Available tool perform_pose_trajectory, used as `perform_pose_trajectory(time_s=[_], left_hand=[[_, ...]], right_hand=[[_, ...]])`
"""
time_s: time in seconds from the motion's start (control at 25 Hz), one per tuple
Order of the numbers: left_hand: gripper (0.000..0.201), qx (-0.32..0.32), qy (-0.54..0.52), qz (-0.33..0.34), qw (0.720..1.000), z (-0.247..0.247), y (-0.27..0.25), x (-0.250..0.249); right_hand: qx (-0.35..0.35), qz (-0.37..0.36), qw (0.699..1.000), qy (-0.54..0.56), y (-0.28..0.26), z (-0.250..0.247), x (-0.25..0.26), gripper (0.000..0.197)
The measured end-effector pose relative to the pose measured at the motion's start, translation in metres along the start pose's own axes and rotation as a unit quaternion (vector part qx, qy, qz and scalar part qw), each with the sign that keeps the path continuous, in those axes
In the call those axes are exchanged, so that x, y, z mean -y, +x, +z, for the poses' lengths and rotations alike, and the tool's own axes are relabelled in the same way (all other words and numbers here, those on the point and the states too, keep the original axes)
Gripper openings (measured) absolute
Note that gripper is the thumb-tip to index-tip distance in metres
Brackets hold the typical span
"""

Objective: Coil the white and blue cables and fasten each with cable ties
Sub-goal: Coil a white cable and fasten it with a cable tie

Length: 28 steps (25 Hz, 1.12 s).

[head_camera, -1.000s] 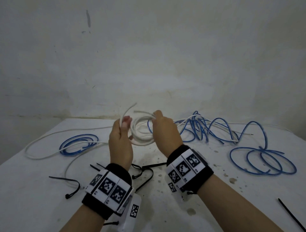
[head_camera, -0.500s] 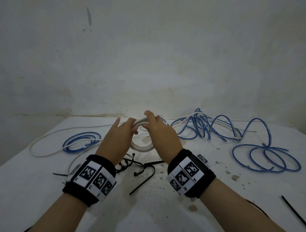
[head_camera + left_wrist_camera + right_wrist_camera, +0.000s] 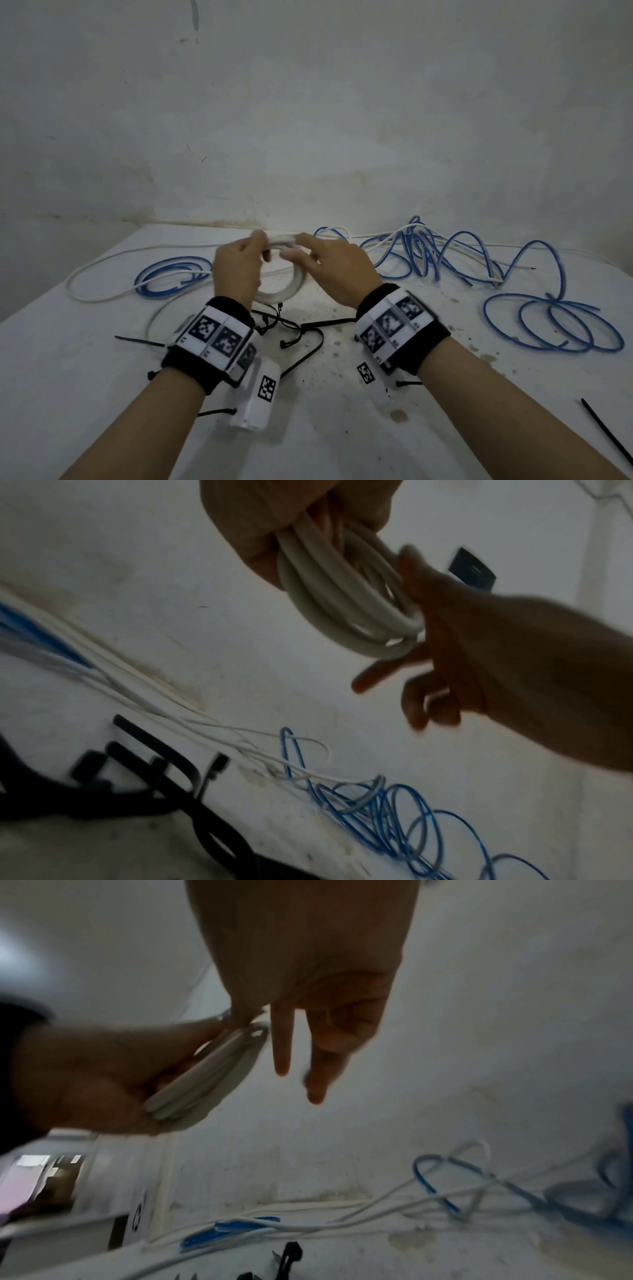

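Observation:
A coil of white cable (image 3: 279, 294) hangs just above the table between my hands. My left hand (image 3: 260, 245) grips its far rim, fingers curled round the strands (image 3: 342, 596). My right hand (image 3: 298, 246) pinches the same rim with thumb and forefinger, while its other fingers (image 3: 282, 1053) stay straight. The coil (image 3: 209, 1074) shows edge-on in the right wrist view. Loose blue cable (image 3: 445, 260) lies tangled at the back right, with wide loops (image 3: 548, 325) nearer me. Several black cable ties (image 3: 294, 329) lie under my wrists.
A small blue coil (image 3: 171, 277) and a long loose white cable (image 3: 102, 270) lie on the left of the white table (image 3: 342, 428). One more black tie (image 3: 606, 435) lies at the front right. A wall stands directly behind the table.
The coil has tipped from upright to nearly flat and sunk toward the table. The free end that stuck up is no longer seen. Both hands have shifted onto the coil's far rim.

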<state>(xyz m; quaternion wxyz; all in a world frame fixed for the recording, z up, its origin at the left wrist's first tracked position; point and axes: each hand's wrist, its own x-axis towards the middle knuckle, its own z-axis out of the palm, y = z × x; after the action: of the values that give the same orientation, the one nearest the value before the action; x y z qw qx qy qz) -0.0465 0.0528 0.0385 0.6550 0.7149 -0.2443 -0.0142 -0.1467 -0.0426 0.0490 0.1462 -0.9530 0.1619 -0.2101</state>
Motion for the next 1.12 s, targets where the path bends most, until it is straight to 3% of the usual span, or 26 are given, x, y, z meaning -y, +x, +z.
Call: perform_pose_trajectory(time_s=[0.08, 0.16, 0.24, 0.44, 0.52, 0.64, 0.72, 0.84, 0.92, 1.0, 1.12], left_hand=[[0.043, -0.046, -0.032, -0.011, 0.998, -0.014, 0.012, 0.003], [0.052, -0.064, -0.029, 0.003, 0.998, -0.026, 0.018, 0.004], [0.055, -0.069, -0.011, 0.014, 0.997, -0.029, 0.018, 0.003], [0.047, -0.081, 0.022, 0.038, 0.996, -0.025, 0.012, 0.009], [0.043, -0.074, 0.015, 0.048, 0.996, -0.026, 0.012, 0.013], [0.05, -0.071, -0.001, 0.033, 0.997, -0.027, 0.012, 0.017], [0.048, -0.068, 0.002, 0.03, 0.997, -0.025, 0.012, 0.02], [0.044, -0.061, 0.021, 0.039, 0.997, -0.02, 0.007, 0.022], [0.045, -0.056, 0.027, 0.049, 0.997, -0.018, 0.003, 0.024], [0.044, -0.05, 0.03, 0.055, 0.997, -0.017, 0.001, 0.025], [0.038, -0.042, 0.033, 0.053, 0.997, -0.016, 0.003, 0.027]], right_hand=[[0.155, 0.052, 0.986, -0.001, -0.002, -0.001, -0.019, 0.039], [0.316, 0.066, 0.938, -0.128, -0.001, 0.004, -0.038, 0.038], [0.389, 0.063, 0.899, -0.192, 0.002, 0.016, -0.05, 0.037], [0.345, 0.057, 0.908, -0.23, 0.005, 0.037, -0.057, 0.016], [0.296, 0.052, 0.921, -0.248, 0.005, 0.03, -0.057, 0.012], [0.198, 0.056, 0.952, -0.227, 0.004, 0.008, -0.053, 0.017], [0.195, 0.059, 0.956, -0.209, 0.004, -0.001, -0.048, 0.02], [0.276, 0.086, 0.95, -0.117, 0.0, -0.001, -0.041, 0.02], [0.309, 0.105, 0.945, -0.035, -0.005, 0.001, -0.04, 0.005], [0.291, 0.101, 0.951, 0.002, -0.007, -0.004, -0.036, 0.011], [0.204, 0.048, 0.972, 0.109, -0.009, -0.025, -0.024, 0.006]])
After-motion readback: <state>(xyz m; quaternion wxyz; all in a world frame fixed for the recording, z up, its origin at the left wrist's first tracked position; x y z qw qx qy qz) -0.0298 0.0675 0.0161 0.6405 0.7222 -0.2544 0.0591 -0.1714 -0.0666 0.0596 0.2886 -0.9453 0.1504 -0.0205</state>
